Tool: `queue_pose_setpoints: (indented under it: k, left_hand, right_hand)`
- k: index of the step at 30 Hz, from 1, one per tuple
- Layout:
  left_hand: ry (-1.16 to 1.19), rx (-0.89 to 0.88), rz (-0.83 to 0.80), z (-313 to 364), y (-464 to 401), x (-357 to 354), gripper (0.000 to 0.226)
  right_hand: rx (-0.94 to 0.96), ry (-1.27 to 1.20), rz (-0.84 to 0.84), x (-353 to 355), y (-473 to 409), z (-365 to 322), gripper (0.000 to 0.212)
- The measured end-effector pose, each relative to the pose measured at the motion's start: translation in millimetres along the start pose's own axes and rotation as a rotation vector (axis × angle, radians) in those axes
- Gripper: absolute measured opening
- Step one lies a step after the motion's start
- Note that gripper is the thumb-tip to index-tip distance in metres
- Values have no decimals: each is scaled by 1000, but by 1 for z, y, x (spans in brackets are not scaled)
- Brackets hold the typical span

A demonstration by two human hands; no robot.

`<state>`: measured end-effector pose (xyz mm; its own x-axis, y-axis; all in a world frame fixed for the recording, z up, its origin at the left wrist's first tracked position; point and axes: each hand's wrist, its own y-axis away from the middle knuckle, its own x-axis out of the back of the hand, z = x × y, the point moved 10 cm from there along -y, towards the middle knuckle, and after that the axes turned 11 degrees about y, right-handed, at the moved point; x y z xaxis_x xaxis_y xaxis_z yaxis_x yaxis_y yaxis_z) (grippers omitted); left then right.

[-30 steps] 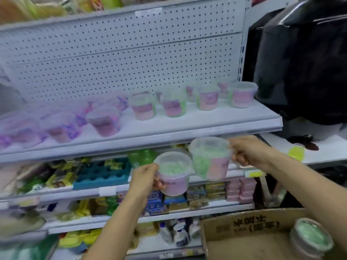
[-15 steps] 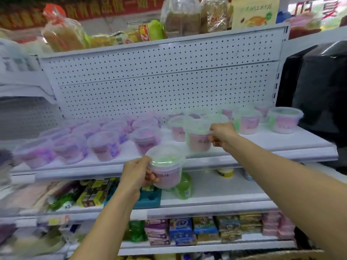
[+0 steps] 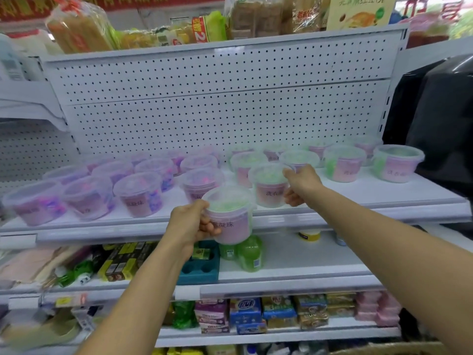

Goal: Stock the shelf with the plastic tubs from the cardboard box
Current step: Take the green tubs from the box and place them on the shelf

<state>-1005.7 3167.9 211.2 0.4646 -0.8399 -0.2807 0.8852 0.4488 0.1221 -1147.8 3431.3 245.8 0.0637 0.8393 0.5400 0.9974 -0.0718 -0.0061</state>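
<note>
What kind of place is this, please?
Most likely a small grocery or general shop. White pegboard-backed shelving holds rows of identical plastic tubs, packaged soaps fill a lower shelf, and bagged snacks sit on top.

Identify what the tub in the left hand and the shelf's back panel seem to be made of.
Tub in left hand: thin translucent plastic, slightly frosted; green contents show through lid and wall. Back panel: probably painted sheet metal, matte white, with a regular grid of punched holes.

White pegboard [image 3: 220, 103] shop shelving
</note>
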Motion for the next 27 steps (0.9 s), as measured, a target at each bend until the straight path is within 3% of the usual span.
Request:
queue_pose_setpoints:
  k: [3, 5, 7, 9, 15, 20, 23, 27]
  left_hand:
    - [10, 6, -30, -4, 1, -17, 19]
    - [25, 8, -76, -7, 5, -39, 17]
    - [28, 11, -133, -10, 12, -67, 15]
    - [34, 11, -179, -11, 21, -96, 16]
    - [-114, -40, -316, -7, 37, -164, 23]
    - [-958, -683, -150, 31, 20, -177, 26]
    - [-1177, -754, -303, 13, -1, -187, 42]
    - [-1438, -874, -230, 13, -7, -191, 46]
  right_hand:
    - [408, 339, 172, 33, 38, -38, 50]
    - [789, 437, 116, 26, 85, -64, 52]
    - [1129, 734, 162, 10, 124, -72, 57]
    - [1283, 912, 268, 9, 139, -65, 51]
    - [1209, 896, 364, 71, 123, -43, 38]
    - [841, 681, 338, 126, 71, -17, 32]
    - [668, 770, 248, 127, 38, 4, 37]
    - [598, 791, 171, 115, 12, 20, 39]
